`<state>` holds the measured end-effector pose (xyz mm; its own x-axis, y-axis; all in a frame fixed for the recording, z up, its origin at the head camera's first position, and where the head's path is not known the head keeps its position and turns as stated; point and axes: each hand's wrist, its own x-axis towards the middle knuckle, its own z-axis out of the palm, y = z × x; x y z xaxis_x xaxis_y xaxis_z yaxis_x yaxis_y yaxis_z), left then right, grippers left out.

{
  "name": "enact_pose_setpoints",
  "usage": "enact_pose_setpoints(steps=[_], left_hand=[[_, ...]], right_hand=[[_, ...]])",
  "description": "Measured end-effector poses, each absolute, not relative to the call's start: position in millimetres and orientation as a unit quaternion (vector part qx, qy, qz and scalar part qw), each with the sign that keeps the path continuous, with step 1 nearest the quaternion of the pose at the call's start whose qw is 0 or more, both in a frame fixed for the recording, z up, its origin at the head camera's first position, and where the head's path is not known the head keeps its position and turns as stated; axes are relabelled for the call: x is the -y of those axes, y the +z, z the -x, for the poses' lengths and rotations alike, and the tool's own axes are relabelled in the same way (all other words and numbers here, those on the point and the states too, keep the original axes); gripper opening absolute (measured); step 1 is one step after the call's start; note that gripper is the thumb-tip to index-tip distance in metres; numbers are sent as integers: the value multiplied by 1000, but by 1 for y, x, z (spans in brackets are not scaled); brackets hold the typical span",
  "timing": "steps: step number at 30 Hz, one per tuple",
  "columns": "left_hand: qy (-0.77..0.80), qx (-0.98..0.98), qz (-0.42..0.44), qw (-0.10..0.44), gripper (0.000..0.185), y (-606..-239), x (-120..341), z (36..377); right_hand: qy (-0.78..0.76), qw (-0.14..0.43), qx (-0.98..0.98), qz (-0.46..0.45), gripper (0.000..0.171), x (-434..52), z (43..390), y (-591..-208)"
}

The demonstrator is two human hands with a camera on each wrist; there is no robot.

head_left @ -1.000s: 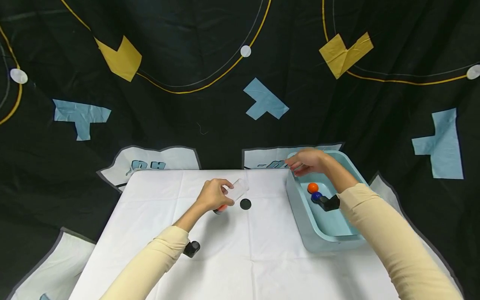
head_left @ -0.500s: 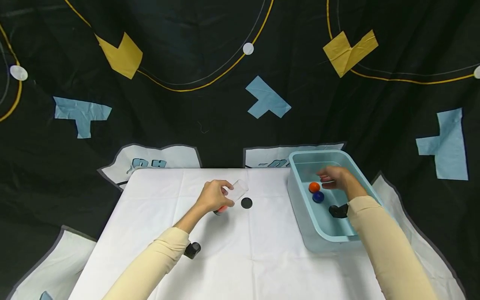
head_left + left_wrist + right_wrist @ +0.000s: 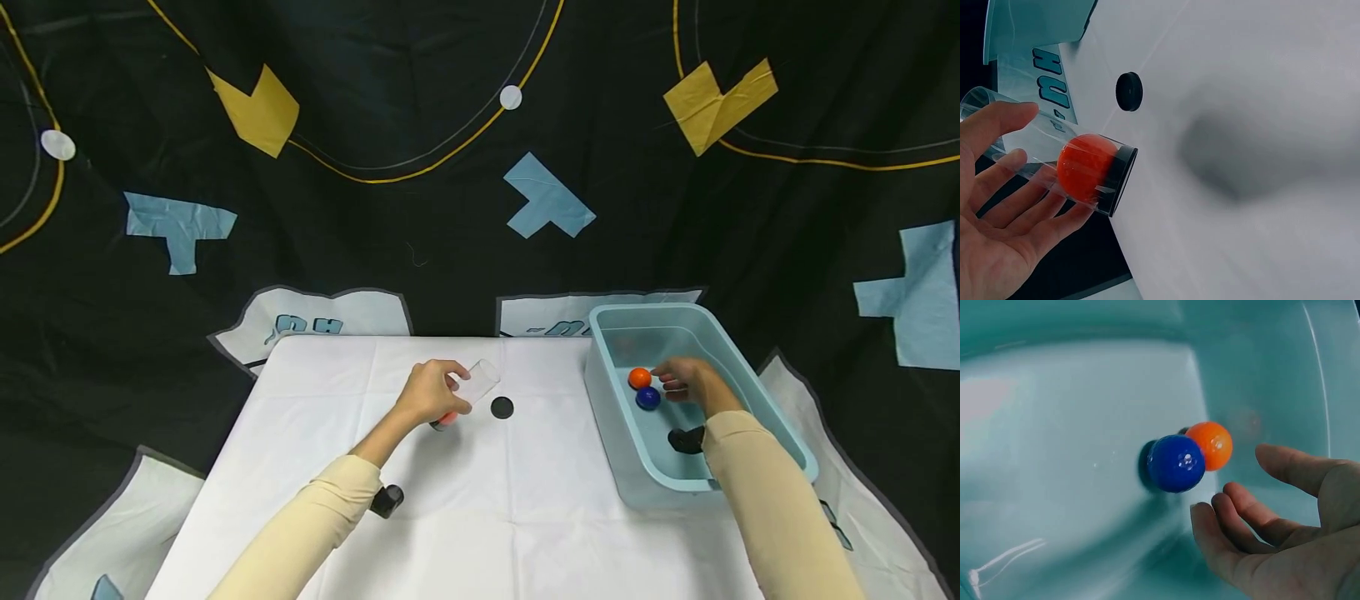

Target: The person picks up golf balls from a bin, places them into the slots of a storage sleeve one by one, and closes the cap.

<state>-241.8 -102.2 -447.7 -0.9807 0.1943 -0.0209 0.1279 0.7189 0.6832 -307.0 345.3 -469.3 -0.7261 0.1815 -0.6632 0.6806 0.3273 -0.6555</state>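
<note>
Clear plastic tube [image 3: 474,385] lies tilted in the left hand [image 3: 429,393], fingers curled round it, open end toward the tub [image 3: 609,417]; one orange-red ball [image 3: 1085,167] already sits at its black-capped bottom, seen best in the left wrist view. Black cap [image 3: 502,407] lies on the white surface [image 3: 480,517] just beside the tube's mouth, not touching it.

R hand [image 3: 692,383] is down inside the tub, fingers loosely spread and holding nothing — fingertips right next to the blue ball [image 3: 648,397], w/ the orange ball [image 3: 640,378] touching it on the far side. Whether a fingertip already touches the blue ball is hard to tell; the right wrist view suggests a small gap.

Step in hand, as I read it: reaching for the next ball to load into the tube. Next move prob. calls for a pinch on one ball — blue is nearest — without knocking the other away, since both roll freely on the slick tub floor. Then lift clear of the tub wall & carry over to the tube's mouth, which the L hand should keep tilted so the first ball stays in.
</note>
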Motion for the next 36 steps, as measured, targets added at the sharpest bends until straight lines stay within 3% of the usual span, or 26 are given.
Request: enact_pose_setpoints(steps=[6, 14, 28, 36], left_hand=[[365, -927, -80, 42, 42, -449, 107, 240], [366, -926, -79, 46, 43, -451, 109, 240], [366, -927, -69, 46, 41, -449, 112, 239], [370, -925, -73, 43, 41, -450, 112, 240]], right_hand=[[-517, 243, -764, -300, 39, -347, 306, -477], [-513, 254, -757, -314, 54, -347, 308, -487], [-483, 250, -760, -356, 56, -347, 317, -515], [-486, 259, -756, -354, 55, -343, 313, -509]])
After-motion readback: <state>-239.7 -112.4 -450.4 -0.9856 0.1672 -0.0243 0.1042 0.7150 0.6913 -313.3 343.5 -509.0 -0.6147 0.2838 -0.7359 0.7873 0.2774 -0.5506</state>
